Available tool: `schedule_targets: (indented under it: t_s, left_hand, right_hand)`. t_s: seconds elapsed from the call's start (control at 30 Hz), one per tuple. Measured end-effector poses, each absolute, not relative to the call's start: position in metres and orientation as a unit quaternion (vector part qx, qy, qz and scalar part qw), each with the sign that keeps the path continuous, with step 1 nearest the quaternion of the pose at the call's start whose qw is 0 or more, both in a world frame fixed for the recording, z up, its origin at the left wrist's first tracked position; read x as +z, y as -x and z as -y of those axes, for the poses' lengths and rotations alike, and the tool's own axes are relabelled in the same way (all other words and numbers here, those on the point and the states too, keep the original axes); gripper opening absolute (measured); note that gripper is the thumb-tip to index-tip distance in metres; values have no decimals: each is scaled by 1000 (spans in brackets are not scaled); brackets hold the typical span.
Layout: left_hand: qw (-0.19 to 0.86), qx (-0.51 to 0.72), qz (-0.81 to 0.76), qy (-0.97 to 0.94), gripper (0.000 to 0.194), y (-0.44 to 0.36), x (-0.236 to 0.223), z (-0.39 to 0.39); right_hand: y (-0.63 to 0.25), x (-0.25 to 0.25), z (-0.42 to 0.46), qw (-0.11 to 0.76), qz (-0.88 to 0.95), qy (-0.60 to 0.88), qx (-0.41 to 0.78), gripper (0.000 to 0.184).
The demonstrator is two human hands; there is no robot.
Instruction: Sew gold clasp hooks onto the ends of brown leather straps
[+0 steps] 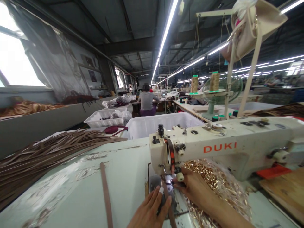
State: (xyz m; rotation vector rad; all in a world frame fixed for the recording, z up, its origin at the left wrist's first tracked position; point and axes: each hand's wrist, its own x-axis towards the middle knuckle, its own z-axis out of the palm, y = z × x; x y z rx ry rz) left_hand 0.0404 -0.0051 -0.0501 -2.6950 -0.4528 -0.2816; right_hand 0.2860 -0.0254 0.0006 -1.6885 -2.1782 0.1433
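Note:
A cream sewing machine marked DUKI stands before me. A narrow brown strap runs up its bed toward the presser foot. My left hand lies on the bed at the strap, fingers stretched and thumb apart, with a white wrap on one finger. From the right, my right hand reaches in beside the foot. Its fingers are bent together, and the knob hides their tips and anything between them. Under the machine arm, a clear plastic bag of gold metal fittings lies against my right forearm.
Another brown strap lies on the pale table, with a large bundle of straps at left. Behind the machine is a white bin. A wooden board is at right. Further back sits a person.

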Motion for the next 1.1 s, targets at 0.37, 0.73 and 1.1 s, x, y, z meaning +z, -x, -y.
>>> schedule_targets:
  t_s: [0.37, 0.73, 1.1]
  left_hand:
    - [177, -86, 175, 965, 61, -41, -46, 9]
    - [156, -123, 201, 959, 69, -43, -78, 3]
    - [111, -78, 195, 971, 64, -43, -32, 17]
  right_hand:
    - [-285, 5, 27, 182, 774, 604, 61, 15]
    - [-286, 4, 29, 210, 776, 591, 67, 11]
    - [-286, 7, 29, 208, 779, 585, 92, 14]
